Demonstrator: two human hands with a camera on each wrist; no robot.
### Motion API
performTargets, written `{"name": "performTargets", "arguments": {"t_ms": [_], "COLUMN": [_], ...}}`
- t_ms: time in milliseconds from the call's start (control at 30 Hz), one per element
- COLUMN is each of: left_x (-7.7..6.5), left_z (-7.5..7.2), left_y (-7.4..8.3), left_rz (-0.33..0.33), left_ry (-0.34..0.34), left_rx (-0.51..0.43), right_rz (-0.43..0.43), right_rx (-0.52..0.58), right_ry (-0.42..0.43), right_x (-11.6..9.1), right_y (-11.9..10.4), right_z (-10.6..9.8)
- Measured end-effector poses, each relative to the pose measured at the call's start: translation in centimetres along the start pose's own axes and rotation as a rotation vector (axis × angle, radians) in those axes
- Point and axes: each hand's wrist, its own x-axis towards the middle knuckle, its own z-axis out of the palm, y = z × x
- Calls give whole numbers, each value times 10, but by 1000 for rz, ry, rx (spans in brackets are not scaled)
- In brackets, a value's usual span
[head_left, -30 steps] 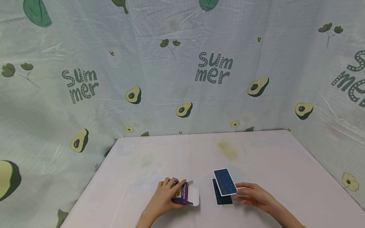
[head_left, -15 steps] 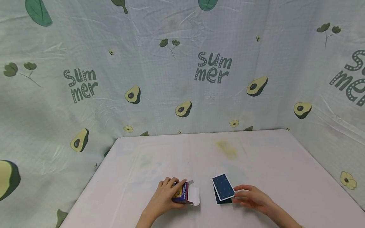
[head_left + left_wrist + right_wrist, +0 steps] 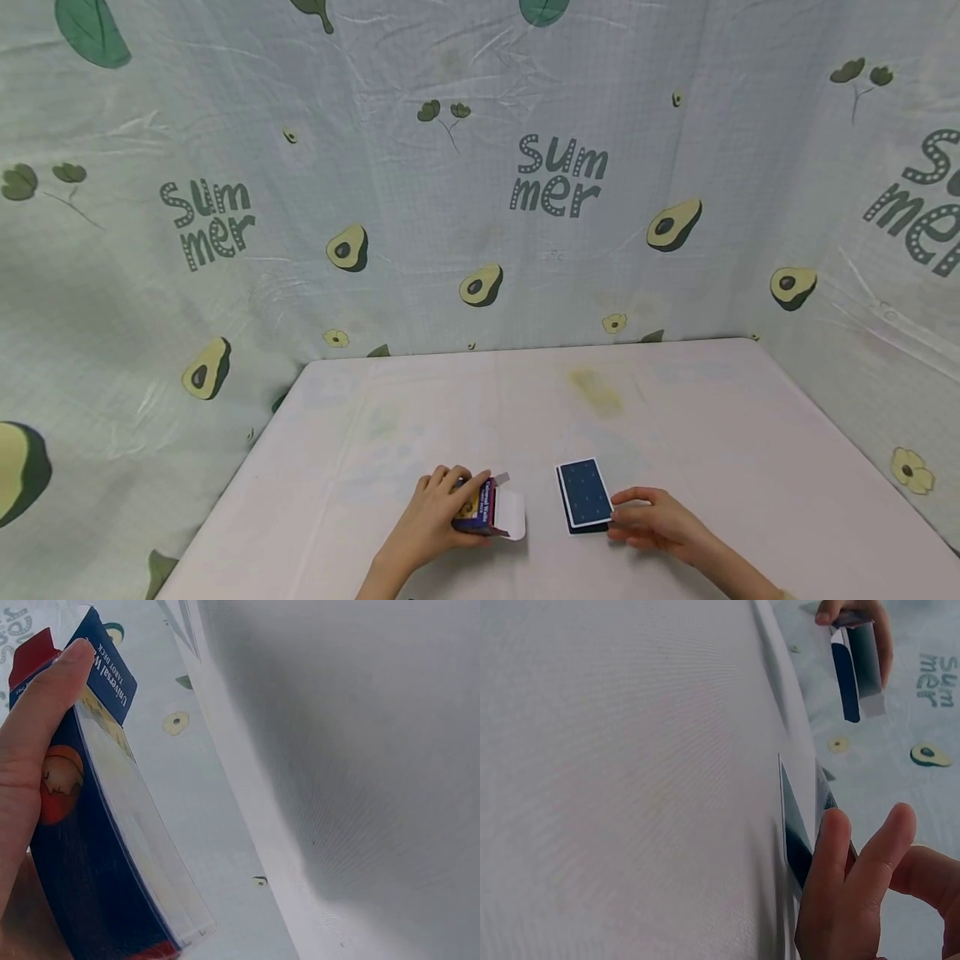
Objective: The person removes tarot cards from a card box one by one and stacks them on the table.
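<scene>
My left hand (image 3: 431, 517) grips a dark blue tarot deck box (image 3: 474, 512) from the left. Its white end flap hangs open toward the right. In the left wrist view, the thumb lies across the box (image 3: 105, 855), near the flap lettered "TAROT DECK". To the right, my right hand (image 3: 656, 523) pinches the near right edge of a blue-backed tarot card (image 3: 587, 492) with a white border. A second tarot card (image 3: 795, 840) is beneath it, nearly covered in the head view. The right wrist view shows a gap between the two cards.
A white-covered table (image 3: 465, 408) bears a faint yellow stain toward the back. Behind and on both sides hangs a pale curtain (image 3: 420, 192) printed with avocados and "summer".
My right hand has brought the upper tarot card down and nearer, turning it until it almost lines up with the lower one. The left hand and box stay put.
</scene>
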Motion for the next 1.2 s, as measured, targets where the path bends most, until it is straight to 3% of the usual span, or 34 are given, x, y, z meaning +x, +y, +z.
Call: {"name": "performTargets", "arguments": {"t_ms": [133,500,933,1200], "left_x": [0,0,1,-1], "left_z": [2,0,-1,-2], "left_y": [0,1,2,3], "left_rz": [1,-2,-6,-12], "left_ry": [3,-2,-17,-11], "left_rx": [-6,-9,-6,-16], "right_rz": [18,-54,-101,-85], "right_rx": [-40,-117,-198,-213], "right_ry": [27,-22,2,1], "right_x": [0,-3,-11,-13], "right_y": [0,2,-4,-5], "right_z": [1,-4,-2,-2]}}
